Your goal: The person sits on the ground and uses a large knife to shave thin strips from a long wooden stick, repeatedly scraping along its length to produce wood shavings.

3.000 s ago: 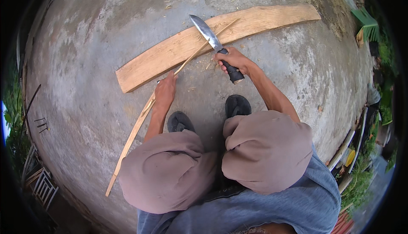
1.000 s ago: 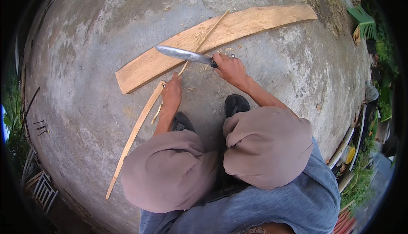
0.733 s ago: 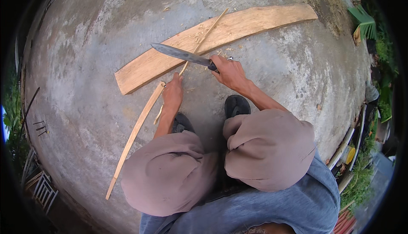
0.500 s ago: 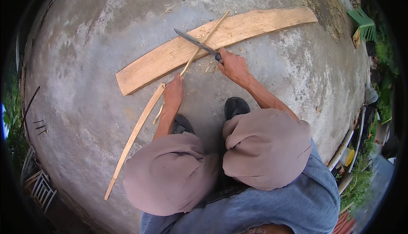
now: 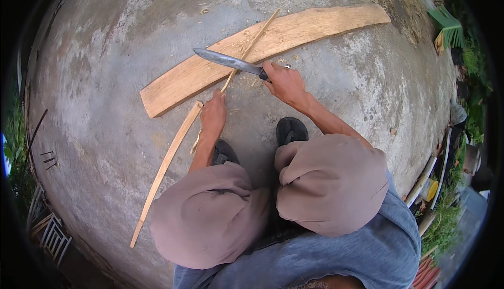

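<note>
My left hand [image 5: 213,115] is closed around a thin wooden stick [image 5: 260,31], whose far end slants up across a wide wooden plank [image 5: 325,25] lying on the ground. In my right hand [image 5: 285,82] is the dark handle of a long knife [image 5: 223,59]. Its blade points left and crosses the stick, over the plank's near edge. Whether blade and stick touch I cannot tell. Beside my left hand a flat wooden strip [image 5: 167,171] lies on the concrete, running down toward my left knee.
Pale shavings [image 5: 251,82] are scattered on and around the plank. The ground is stained grey concrete [image 5: 105,105]. My shoes [image 5: 291,130] stand just behind my hands. Green plants [image 5: 475,63] and pipes line the right edge; a white rack [image 5: 54,236] stands at lower left.
The knife has come down along the stick toward my left hand, and its blade has turned flatter, showing more of its side. My left hand has hardly moved.
</note>
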`<state>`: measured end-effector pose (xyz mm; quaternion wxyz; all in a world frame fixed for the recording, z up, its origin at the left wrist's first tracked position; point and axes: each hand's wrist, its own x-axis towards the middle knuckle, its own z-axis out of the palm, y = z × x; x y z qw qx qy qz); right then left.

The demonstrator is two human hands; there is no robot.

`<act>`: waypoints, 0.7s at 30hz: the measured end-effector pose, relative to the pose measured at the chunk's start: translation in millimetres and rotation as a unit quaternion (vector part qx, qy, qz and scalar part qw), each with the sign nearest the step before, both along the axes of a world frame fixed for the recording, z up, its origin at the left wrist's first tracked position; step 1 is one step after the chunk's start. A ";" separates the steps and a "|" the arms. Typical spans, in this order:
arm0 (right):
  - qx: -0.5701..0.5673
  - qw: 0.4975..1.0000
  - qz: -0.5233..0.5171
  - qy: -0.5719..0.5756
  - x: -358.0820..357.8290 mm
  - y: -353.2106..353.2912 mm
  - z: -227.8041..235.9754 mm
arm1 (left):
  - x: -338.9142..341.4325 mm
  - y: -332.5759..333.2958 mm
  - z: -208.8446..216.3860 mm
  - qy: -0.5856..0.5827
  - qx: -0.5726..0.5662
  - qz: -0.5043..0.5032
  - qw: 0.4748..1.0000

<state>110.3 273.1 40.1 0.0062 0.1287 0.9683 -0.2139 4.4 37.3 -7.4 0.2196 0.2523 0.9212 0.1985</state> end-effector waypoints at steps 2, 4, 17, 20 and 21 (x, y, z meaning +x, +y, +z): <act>0.008 0.999 0.027 0.021 1.7 -3.2 4.1 | 0.0 -2.0 -1.8 0.025 0.015 0.002 1.000; 0.036 0.998 0.041 0.025 -0.1 4.7 -5.0 | -0.3 -1.9 1.9 0.027 0.010 0.000 1.000; 0.063 0.996 -0.056 -0.036 -9.5 32.3 -21.6 | -5.4 10.4 3.2 0.012 -0.013 -0.005 1.000; 0.013 0.999 -0.031 -0.021 1.9 12.1 -7.5 | -6.6 0.8 3.3 0.003 0.006 0.001 1.000; 0.010 1.000 -0.011 -0.003 6.2 6.8 -2.6 | -6.0 2.6 4.6 0.014 0.011 -0.001 1.000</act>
